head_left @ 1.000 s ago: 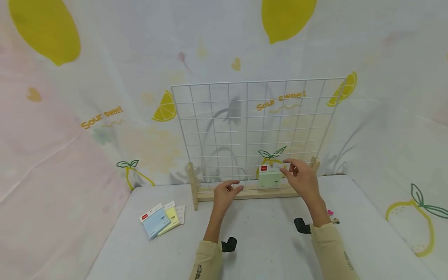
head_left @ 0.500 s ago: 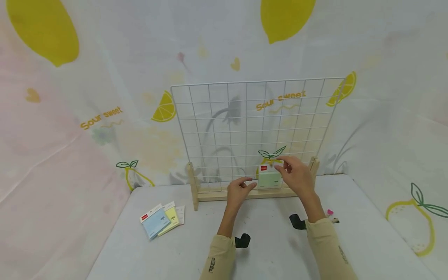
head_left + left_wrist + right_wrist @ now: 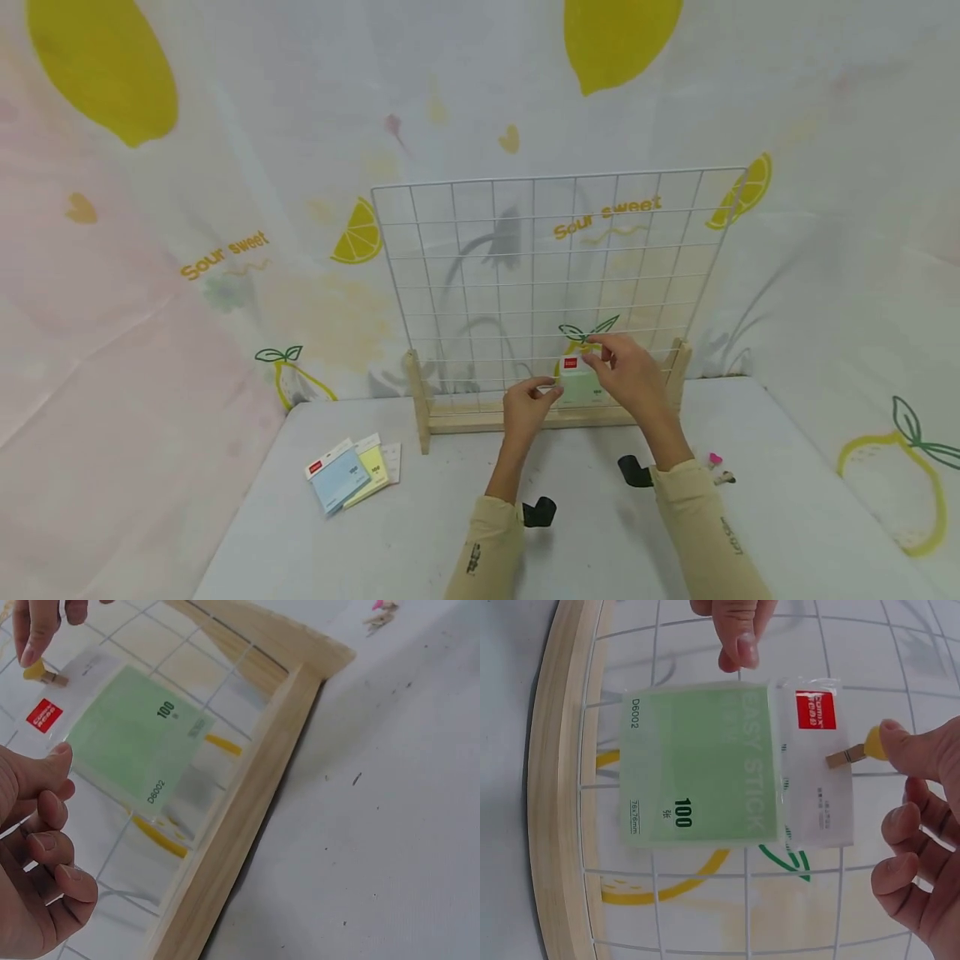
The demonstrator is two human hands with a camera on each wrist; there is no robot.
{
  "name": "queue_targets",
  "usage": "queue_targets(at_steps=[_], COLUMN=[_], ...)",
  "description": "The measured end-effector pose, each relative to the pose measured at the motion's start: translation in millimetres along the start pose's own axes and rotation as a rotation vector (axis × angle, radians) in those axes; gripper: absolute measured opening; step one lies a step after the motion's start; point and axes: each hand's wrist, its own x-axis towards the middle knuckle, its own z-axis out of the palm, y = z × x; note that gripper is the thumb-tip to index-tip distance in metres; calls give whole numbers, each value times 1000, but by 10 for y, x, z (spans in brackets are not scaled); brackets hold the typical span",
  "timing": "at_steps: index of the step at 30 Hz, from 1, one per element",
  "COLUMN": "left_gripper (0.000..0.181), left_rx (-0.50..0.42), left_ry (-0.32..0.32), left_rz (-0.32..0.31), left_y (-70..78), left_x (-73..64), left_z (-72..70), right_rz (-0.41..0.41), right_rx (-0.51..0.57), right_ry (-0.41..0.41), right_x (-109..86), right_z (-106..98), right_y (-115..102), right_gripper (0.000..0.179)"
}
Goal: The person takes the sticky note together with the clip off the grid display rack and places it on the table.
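Note:
A pack of green sticky notes hangs upright against the white wire grid, low and right of its middle. At the pack's header is a small wooden clothespin with a yellow end. My right hand pinches that yellow end; the thumb shows on it in the right wrist view, while the index finger is hidden there. My left hand is beside the pack's left edge, fingers loosely bent and thumb tip close to the plastic. Nothing is visible between its fingers.
A fanned pile of sticky-note packs, blue over yellow over a pale one, lies at the table's left. Small clothespins, one with a pink heart, lie right of my right wrist. A wooden base holds the grid.
My left hand has moved right to the pack's edge. My right hand has shifted slightly left, onto the clothespin at the header. The pack stays in place.

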Motion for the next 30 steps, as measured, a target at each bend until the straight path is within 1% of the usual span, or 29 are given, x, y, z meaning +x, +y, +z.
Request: queue_targets(at_steps=[5,8,11,14,17,21,25,30], left_gripper=[18,19,20,22,25,25,23,24], left_rx=[88,121,153,202,270,325,335,316], left_ry=[32,59,101,144,182,235,268,262], left_rz=[-3,-13,-25,-21,5,48,78,86], left_y=[27,46,58,78,96,102,80,69], left_x=[-29,-38,-48,-70,-94,-109,-108,-103], left_z=[95,141,183,222,250,276,301,329], right_rz=[65,85,87,79,70,63,59,66], right_rx=[-91,-131,-140,-143,-141,-131,-132,-136], right_ry=[-73,-101,-98,-72,-51,-40,-27,-13], right_x=[12,17,19,23,35,46,47,55], right_z=[0,9,19,29,48,77,92,87], right_y=[-33,-50,-75,-96,-111,-115,-105,-109], right_gripper=[32,31,29,26,24,21,18,17])
